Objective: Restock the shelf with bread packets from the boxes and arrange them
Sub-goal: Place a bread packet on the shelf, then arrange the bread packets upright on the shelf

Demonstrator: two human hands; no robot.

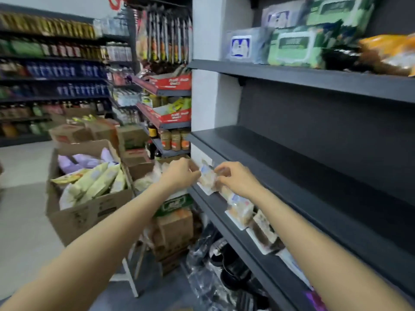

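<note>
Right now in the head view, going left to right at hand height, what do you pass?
Open cardboard box of packets → left hand → bread packet held at the shelf edge → right hand → dark shelf.

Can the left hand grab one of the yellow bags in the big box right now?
Probably not right now. The left hand is busy holding the bread packet at the shelf together with the right hand. Nothing covers the yellow bags in the open box.

Both hands, left [179,173] and right [238,178], pinch a bread packet [207,178] at the dark shelf [258,243] edge.
</note>
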